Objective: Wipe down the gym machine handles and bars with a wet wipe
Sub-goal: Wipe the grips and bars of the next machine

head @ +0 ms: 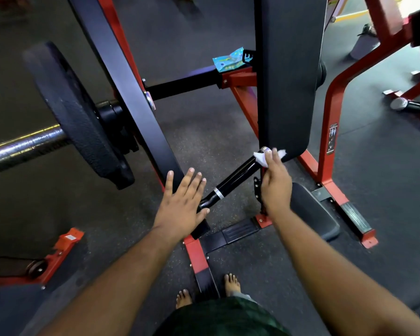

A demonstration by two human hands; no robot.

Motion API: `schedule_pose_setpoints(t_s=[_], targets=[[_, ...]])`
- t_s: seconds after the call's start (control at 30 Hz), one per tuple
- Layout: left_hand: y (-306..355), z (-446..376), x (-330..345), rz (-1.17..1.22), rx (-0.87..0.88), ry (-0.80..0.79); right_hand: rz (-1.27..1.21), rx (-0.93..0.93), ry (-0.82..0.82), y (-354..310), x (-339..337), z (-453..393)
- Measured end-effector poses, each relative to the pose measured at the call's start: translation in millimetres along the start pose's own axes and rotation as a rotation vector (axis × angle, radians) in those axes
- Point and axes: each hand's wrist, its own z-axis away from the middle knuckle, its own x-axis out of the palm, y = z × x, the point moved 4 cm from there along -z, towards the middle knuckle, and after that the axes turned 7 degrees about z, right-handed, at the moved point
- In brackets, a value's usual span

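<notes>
The right hand [275, 184] pinches a white wet wipe [262, 158] on the shiny black handle [235, 177]. The left hand [182, 202] is flat, fingers spread, grip released.

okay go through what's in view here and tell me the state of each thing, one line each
Left hand: open, fingers spread, at the handle's near end.
Right hand: holds the wipe against the handle's far end.
Wet wipe: crumpled, pressed on the handle tip.
Handle: black, angled up to the right.
Wipes packet: lying on the frame crossbar.
Weight plate: loaded on the bar sleeve.
</notes>
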Motion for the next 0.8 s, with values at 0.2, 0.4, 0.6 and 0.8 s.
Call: schedule_pose_setpoints(t_s=[0.2, 0.4, 0.6, 0.8], targets=[[1.8, 0.3, -1.3, 0.004, 0.002, 0.018, 0.801, -0.553, -0.415, -33.8, 25.8, -34.2], [0.4, -0.3, 1.3, 0.005, 0.009, 0.039, 0.5, -0.673, -0.757, -84.8, 40.6, 3.8], [1.8, -1.2, 2.7, 0.018, 0.0, 0.042, 0.954, -0.392, -0.743, -68.4, 15.5, -94.8], [2.4, -0.7, 2.1, 0.02, 0.0, 0.059, 0.99, -0.499, -0.889, -100.1, 55.1, -46.8]])
